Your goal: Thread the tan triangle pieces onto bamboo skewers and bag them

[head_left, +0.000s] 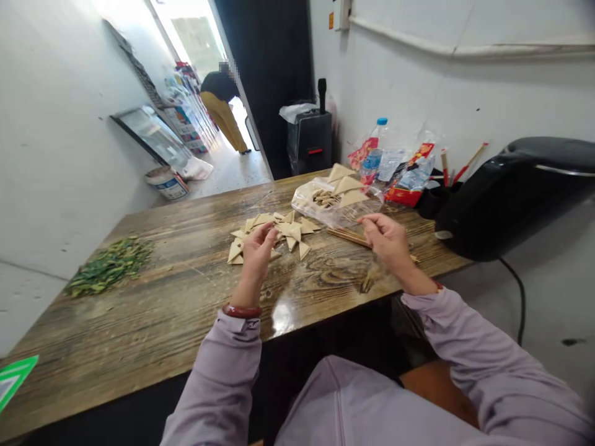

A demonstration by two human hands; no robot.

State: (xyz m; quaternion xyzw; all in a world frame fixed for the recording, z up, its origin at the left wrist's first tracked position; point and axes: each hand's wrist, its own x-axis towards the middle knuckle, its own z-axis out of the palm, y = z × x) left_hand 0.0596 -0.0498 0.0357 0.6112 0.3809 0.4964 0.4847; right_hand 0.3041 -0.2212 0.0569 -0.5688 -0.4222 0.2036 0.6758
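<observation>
My left hand (259,249) is closed in a pinch beside a pile of flat, tan triangular pieces (292,230); what sits between its fingertips is too small to make out. Over on the right, my right hand (387,240) is closed, its thumb and forefinger pinching what looks like the end of a thin wooden skewer. Just beyond it, several tan triangles (348,184) lie with thin sticks running from them toward my fingers. They rest on a clear plastic bag (302,195) holding small tan pieces (324,198). A bundle of brown sticks (346,236) lies partly behind my right hand.
Green and yellow leaf-like strips (114,263) are heaped on the wooden table (176,310) at left. A bottle (372,162), red packets (409,186) and a large black object (515,192) stand right. A speaker (309,142) and a bent-over person (223,105) are beyond.
</observation>
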